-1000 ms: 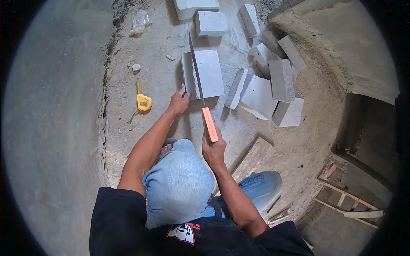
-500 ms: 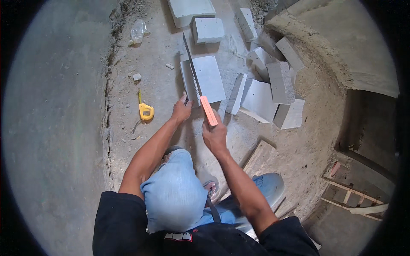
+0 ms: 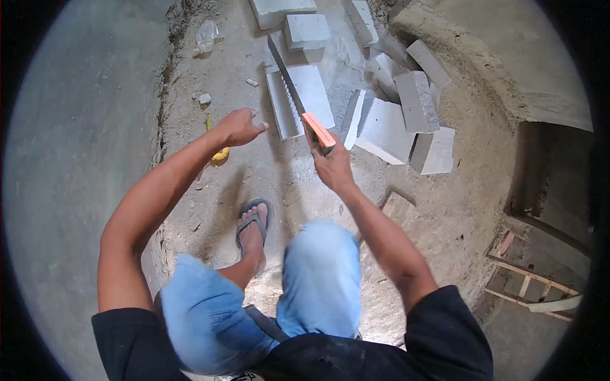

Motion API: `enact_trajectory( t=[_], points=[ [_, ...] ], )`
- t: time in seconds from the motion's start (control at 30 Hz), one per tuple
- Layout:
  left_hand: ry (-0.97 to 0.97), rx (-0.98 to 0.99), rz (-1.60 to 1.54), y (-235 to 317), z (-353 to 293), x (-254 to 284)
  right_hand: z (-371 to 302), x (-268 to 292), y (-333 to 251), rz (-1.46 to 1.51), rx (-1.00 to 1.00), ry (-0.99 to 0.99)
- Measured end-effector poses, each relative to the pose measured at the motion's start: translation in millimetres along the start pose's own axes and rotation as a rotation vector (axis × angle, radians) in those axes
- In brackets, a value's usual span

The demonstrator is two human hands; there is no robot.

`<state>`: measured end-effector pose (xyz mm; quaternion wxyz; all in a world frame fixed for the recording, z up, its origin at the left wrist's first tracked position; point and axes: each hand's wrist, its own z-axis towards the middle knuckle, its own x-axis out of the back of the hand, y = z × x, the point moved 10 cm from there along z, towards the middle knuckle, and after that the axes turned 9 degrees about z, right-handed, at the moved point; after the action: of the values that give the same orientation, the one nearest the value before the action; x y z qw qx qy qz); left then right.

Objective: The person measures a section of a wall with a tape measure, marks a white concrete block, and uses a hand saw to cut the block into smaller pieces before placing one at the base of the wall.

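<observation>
My right hand (image 3: 333,164) is wrapped around the orange handle of a hand saw (image 3: 284,75). Its long toothed blade points away from me, above a pale lightweight concrete block (image 3: 314,95) on the floor; whether the teeth touch the block, I cannot tell. Just left of this block, my left hand (image 3: 243,127) is in the air with thumb and finger apart, holding nothing. A yellow tape measure (image 3: 220,155) lies beneath my left forearm, which covers part of it.
More pale blocks and cut pieces (image 3: 385,130) lie heaped at the right. Two others, one a smaller block (image 3: 307,32), lie farther off. A clear plastic bag (image 3: 206,36) and a small stone chip (image 3: 204,99) are at the left. A wooden ladder-like frame (image 3: 530,286) is at the lower right.
My left hand has let go of the block's edge and moved left and away from me. The saw handle has shifted slightly farther off. My knees have moved, and a sandalled foot shows fully.
</observation>
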<state>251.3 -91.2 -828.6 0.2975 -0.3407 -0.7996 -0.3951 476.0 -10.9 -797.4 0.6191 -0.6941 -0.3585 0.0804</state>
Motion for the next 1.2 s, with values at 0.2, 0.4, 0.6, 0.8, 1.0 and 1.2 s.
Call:
enact_trajectory(
  t=[0.2,0.4,0.6,0.8,1.0,1.2],
  points=[
    [0.163,0.185,-0.163,-9,36,-68,-17,-26,9,0.047,0.096,0.083],
    [0.346,0.319,-0.661,-11,47,-124,-19,-22,16,0.104,-0.006,0.06],
    [0.419,0.381,-0.717,-19,49,-133,-42,-16,12,0.088,-0.078,0.075],
    [0.384,0.403,-0.695,-28,54,-132,-29,-30,15,0.012,-0.067,0.032],
    [0.379,0.485,-0.594,-34,35,-124,-71,-15,3,0.076,0.118,0.124],
    [0.242,0.463,-0.751,-9,39,-125,-38,-17,20,0.02,-0.145,-0.003]
  ],
)
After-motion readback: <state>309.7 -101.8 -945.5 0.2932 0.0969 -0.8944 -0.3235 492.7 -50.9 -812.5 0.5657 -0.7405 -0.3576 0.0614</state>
